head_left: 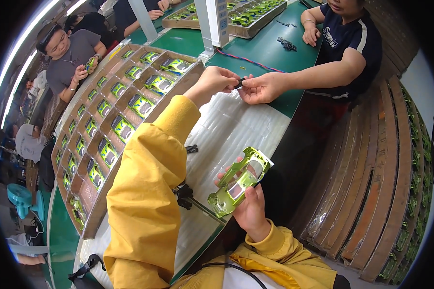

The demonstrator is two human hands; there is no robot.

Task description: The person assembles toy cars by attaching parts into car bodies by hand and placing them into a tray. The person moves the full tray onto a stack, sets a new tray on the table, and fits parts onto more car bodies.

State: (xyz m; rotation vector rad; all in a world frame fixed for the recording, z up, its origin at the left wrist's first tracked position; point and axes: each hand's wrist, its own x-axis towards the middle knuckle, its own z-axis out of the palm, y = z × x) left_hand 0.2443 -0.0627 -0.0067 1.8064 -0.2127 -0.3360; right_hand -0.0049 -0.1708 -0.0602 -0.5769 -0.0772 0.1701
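Note:
My left hand (215,83) reaches far across the table, its fingers pinched on a small black part (239,84). A co-worker's hand (261,88) grips the same part from the other side. Nearer to me, my right hand (251,209) holds a glossy lime-green toy car body shell (240,182), tilted, with the thumb on one side and fingertips showing at the other. Below my left forearm lie loose black parts (183,194), partly hidden by the sleeve. Another small black piece (192,149) rests on the white foam sheet (231,126).
A large compartment tray (85,187) of green car shells stands on the left. A second tray (248,31) lies at the back, near a white post (214,24). More black parts (287,44) sit by the co-worker. Brown trays (354,192) are stacked at right.

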